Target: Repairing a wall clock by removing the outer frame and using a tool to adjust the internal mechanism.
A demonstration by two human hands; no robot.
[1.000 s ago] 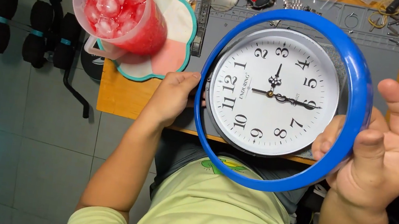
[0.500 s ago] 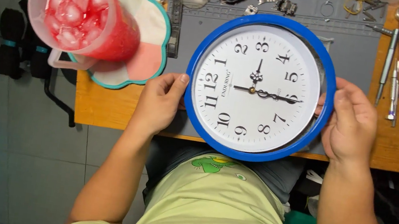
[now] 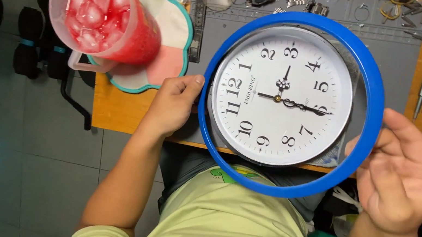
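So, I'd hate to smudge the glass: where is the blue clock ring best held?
By its outer rim, from the two opposite sides, I'd say. The blue clock ring is a thin, wide hoop, lifted off the white clock face. The right hand pinches its right edge; the left hand is at its left edge.

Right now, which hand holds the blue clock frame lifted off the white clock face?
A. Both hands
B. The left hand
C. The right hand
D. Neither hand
C: the right hand grips the blue clock frame at its rim, offset from the white clock face, which the left hand steadies.
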